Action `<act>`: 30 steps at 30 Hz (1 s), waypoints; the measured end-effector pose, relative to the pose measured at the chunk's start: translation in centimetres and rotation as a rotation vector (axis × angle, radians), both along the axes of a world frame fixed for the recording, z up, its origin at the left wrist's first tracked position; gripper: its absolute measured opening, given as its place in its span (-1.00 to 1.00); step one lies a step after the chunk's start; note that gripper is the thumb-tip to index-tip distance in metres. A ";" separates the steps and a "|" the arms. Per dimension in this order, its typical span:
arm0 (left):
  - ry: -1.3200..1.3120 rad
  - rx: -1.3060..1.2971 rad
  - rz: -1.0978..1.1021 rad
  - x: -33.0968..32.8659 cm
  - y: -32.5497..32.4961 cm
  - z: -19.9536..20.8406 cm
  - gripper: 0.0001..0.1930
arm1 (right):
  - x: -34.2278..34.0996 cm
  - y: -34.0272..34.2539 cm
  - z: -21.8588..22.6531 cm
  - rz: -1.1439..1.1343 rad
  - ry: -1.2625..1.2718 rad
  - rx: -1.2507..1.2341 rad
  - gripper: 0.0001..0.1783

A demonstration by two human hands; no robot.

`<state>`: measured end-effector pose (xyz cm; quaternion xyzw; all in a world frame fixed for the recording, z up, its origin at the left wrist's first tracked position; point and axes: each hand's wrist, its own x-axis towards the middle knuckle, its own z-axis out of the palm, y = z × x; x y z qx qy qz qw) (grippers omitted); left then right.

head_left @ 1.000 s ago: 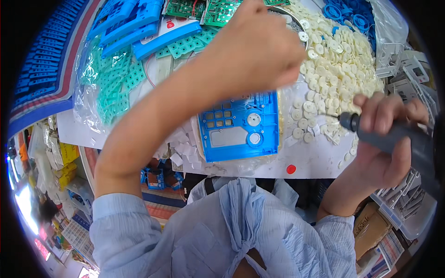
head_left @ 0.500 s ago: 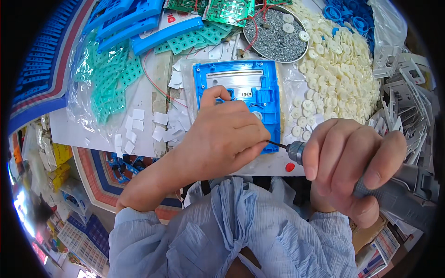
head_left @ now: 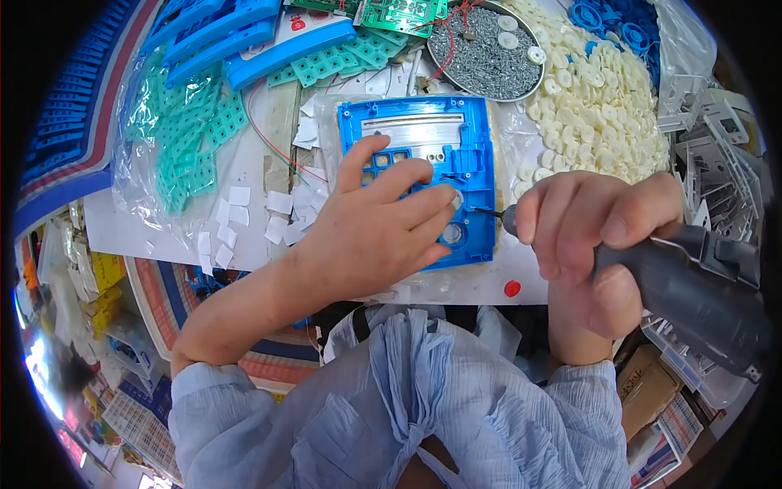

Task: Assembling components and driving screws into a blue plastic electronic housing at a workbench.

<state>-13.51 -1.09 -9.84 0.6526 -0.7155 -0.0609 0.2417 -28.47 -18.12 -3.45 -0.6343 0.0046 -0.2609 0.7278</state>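
Left hand (head_left: pixel 371 232) lay flat on the blue plastic panel (head_left: pixel 423 155), fingers spread, pinning its lower left part to the table (head_left: pixel 252 175), grip not closed around anything. Right hand (head_left: pixel 599 236) was clenched on the grey electric screwdriver (head_left: pixel 692 281); its bit touched the panel's right edge, just left of that grip. Dish of screws (head_left: pixel 481 53) sat beyond the panel.

Left hand (head_left: pixel 371 228) lies palm-down with fingers spread; right hand (head_left: pixel 599 240) is curled into a tight grip.

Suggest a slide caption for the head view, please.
Left hand steadies a blue plastic panel while right hand aims a grey electric screwdriver.
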 end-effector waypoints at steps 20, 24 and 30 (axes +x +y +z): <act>-0.086 -0.107 0.113 -1.3 0.0 -0.8 -0.88 | 2.0 2.6 -2.3 -0.084 0.054 0.033 -0.60; -0.066 -0.111 0.108 -1.2 0.1 -1.0 -0.88 | 2.1 2.0 -2.2 0.032 0.052 -0.157 -0.66; 0.032 -0.089 0.045 -0.8 0.3 -0.7 -0.86 | 2.6 1.7 -3.1 0.102 -0.063 -0.357 -0.73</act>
